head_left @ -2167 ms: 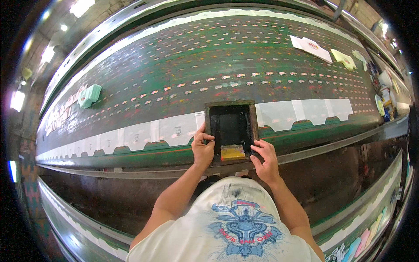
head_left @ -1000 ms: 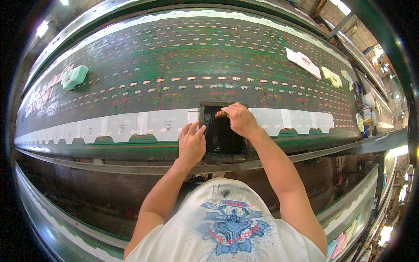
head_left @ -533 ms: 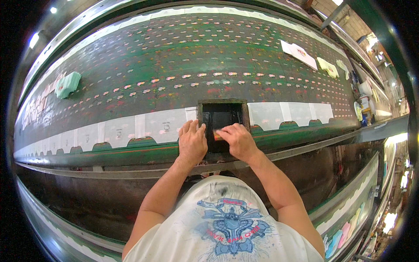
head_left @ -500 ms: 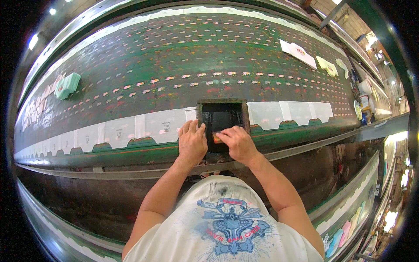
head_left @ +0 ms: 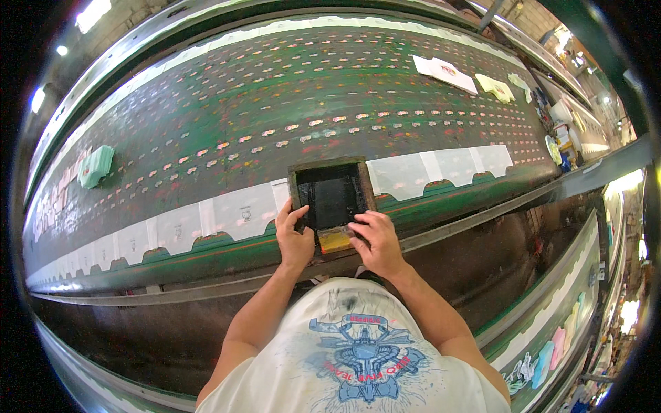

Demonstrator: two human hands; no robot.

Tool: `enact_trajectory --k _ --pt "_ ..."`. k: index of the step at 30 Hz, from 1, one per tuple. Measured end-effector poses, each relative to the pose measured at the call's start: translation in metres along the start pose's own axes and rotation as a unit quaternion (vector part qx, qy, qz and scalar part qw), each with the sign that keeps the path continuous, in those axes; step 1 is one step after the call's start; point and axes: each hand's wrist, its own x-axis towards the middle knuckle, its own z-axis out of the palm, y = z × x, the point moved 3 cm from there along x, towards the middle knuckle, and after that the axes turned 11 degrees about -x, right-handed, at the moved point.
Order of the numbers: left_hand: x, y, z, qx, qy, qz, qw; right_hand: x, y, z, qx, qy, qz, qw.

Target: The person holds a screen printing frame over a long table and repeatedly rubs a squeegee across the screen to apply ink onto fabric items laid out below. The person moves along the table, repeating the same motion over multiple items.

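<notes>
Left grip (head_left: 296, 241) on frame (head_left: 328, 164), right grip (head_left: 379, 242) by yellow block (head_left: 335, 242); green table (head_left: 289, 103)

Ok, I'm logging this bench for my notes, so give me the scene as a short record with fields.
Left hand: on the left edge of the dark frame
Right hand: at the frame's near right corner, thumb by the yellow block; grip unclear
Yellow block: at the frame's near end
White pieces: row along the table's near edge, both sides of the frame
Left end: pale green stack
Far right: white pile, yellow pile
</notes>
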Motion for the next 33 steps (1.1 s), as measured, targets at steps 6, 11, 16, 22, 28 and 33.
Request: enact_trajectory --k 6,11,16,22,28,33 --pt "0.003 0.022 0.015 -0.028 0.011 -0.002 1.000 -0.032 0.056 -0.011 0.169 0.015 0.160 0.972" --pt "-0.003 0.037 0.073 -0.058 0.009 0.032 0.998 -0.047 0.102 -0.037 0.174 0.022 0.157 0.972" --pt "-0.006 0.037 0.146 -0.068 0.009 0.034 0.997 -0.060 0.159 -0.072 0.125 0.028 0.143 0.981" --pt "-0.012 0.036 0.211 -0.135 0.026 -0.012 0.991 -0.058 0.203 -0.110 0.049 0.037 0.054 0.997" --pt "-0.017 0.034 0.226 -0.129 0.030 -0.053 0.990 -0.049 0.207 -0.118 0.075 -0.050 -0.079 0.993" --pt "-0.017 0.034 0.227 -0.159 0.032 -0.067 0.984 -0.035 0.195 -0.112 0.044 -0.087 -0.143 0.985"
